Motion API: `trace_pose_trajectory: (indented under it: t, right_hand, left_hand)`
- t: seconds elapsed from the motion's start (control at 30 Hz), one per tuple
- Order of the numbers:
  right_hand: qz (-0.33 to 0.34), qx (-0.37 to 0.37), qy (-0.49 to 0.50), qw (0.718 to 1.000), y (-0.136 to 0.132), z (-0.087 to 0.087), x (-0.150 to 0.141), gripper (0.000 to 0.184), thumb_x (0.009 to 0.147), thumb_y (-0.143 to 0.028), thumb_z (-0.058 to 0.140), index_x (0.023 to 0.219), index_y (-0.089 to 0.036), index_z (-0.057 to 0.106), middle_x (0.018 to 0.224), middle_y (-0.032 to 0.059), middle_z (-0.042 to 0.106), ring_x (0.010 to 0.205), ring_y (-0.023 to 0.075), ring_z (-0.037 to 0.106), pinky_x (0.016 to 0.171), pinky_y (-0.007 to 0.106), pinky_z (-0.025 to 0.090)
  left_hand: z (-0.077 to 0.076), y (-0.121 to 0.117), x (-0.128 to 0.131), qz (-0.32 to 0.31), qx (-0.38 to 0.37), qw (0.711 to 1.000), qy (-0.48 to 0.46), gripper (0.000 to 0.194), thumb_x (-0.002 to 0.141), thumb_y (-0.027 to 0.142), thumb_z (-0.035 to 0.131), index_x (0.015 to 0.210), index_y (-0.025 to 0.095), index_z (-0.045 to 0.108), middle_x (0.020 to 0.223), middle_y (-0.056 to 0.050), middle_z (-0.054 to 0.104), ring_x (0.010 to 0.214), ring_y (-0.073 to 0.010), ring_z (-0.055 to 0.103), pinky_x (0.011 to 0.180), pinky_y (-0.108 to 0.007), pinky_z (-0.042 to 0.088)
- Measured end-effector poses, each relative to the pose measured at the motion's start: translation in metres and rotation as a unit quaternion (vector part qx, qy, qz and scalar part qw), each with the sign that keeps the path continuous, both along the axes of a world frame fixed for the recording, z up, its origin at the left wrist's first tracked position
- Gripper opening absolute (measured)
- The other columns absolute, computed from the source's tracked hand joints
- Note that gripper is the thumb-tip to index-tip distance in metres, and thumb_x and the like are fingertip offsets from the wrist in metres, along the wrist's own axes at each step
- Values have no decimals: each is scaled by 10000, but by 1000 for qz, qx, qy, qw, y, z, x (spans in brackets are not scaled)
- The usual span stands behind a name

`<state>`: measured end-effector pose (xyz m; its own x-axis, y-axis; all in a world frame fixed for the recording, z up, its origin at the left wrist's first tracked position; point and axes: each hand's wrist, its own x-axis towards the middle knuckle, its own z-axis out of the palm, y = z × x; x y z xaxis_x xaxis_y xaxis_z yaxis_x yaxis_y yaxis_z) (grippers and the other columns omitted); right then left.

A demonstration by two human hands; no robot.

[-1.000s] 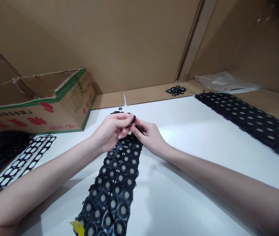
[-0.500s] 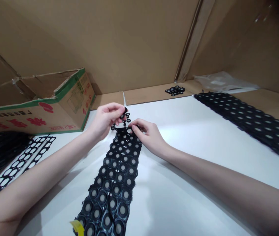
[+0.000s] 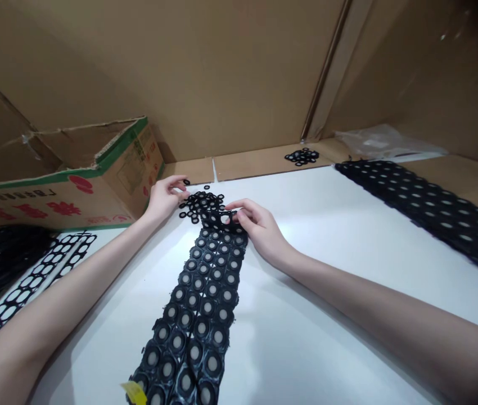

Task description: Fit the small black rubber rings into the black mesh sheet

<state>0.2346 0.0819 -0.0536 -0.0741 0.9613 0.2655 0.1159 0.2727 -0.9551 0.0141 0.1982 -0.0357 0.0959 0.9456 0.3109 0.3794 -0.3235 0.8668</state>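
Note:
A long black rubber sheet (image 3: 199, 309), studded with rows of round pale-centred spots, stretches up the white table. My right hand (image 3: 260, 228) pinches its far end, where an open hole shows. Just beyond lies a pile of small black rubber rings (image 3: 205, 203). My left hand (image 3: 165, 197) is left of the pile with thumb and forefinger apart. One black ring (image 3: 186, 181) is at the forefinger's tip; whether it touches the finger I cannot tell.
An open cardboard box (image 3: 116, 185) stands at the left, by black perforated strips (image 3: 32, 278) and a dark heap (image 3: 7, 259). Another spotted black sheet (image 3: 433, 208) lies right, near a clear plastic bag (image 3: 391, 140). More rings (image 3: 302, 156) sit at the back. Yellow tape (image 3: 135, 392) marks the near sheet.
My left hand has drawn away from the sheet to the left and its fingers have parted, uncovering the ring pile. My right hand stays at the sheet's far end.

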Motion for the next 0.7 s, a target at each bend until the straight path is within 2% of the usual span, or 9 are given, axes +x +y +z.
trace_pose_trajectory:
  t: [0.1, 0.17, 0.2, 0.27, 0.33, 0.4, 0.57, 0.7]
  right_hand:
    - [-2, -4, 14, 1000, 0, 0, 0, 198, 891, -231, 427, 990, -198, 595, 784, 38, 664, 841, 180, 621, 789, 343, 426]
    - [-5, -10, 29, 1000, 0, 0, 0, 196, 881, -239, 441, 1003, -194, 588, 775, 39, 659, 823, 179, 618, 747, 328, 431]
    - [-6, -17, 39, 999, 0, 1, 0, 195, 874, -247, 452, 1009, -193, 584, 774, 39, 657, 803, 176, 616, 720, 319, 434]
    - [-9, -35, 62, 997, 0, 1, 1, 199, 855, -269, 481, 1016, -198, 574, 776, 34, 653, 757, 169, 611, 658, 298, 437]
    - [-18, -48, 79, 996, 0, 1, 0, 207, 830, -282, 510, 1012, -206, 572, 773, 25, 644, 728, 165, 606, 612, 280, 435]
    - [-29, -54, 90, 994, 1, 1, 0, 209, 811, -284, 524, 1000, -210, 576, 754, 17, 631, 720, 164, 603, 591, 269, 430]
    - [-21, -92, 126, 988, 3, 3, 1, 227, 807, -349, 528, 983, -223, 594, 738, 10, 629, 749, 176, 601, 597, 274, 420]
    - [10, -61, 93, 994, 2, 5, 2, 329, 735, -411, 655, 984, -200, 619, 811, 8, 628, 776, 169, 577, 687, 291, 429]
  left_hand:
    - [-1, 0, -1, 24, 32, 996, 85, 570, 600, 217, 742, 1157, 135, 657, 848, -36, 673, 545, -88, 513, 596, -223, 419]
    - [3, -7, 2, 22, 86, 990, 109, 498, 684, 264, 707, 1164, 142, 651, 909, -52, 669, 598, -98, 524, 634, -228, 421]
    - [7, -13, 5, 2, 115, 988, 100, 437, 734, 291, 677, 1147, 150, 658, 937, -59, 667, 640, -109, 538, 657, -230, 425]
    - [14, -29, 13, -105, 131, 983, 78, 356, 840, 339, 589, 1156, 186, 650, 1008, -68, 668, 837, -155, 597, 760, -243, 441]
    - [18, -45, 20, -230, 111, 958, 132, 320, 850, 348, 598, 1129, 207, 666, 1034, -70, 670, 951, -180, 599, 840, -260, 432]
    - [17, -57, 24, -269, 121, 942, 160, 271, 832, 332, 632, 1061, 198, 688, 1017, -70, 671, 956, -186, 597, 839, -264, 432]
    - [7, -70, 29, -200, 115, 971, 68, 248, 798, 200, 669, 1045, 176, 660, 1009, -56, 677, 902, -158, 610, 823, -253, 471]
    - [9, -75, 33, -165, 151, 975, 13, 145, 797, 160, 670, 939, 169, 696, 941, -41, 697, 878, -150, 624, 782, -240, 485]
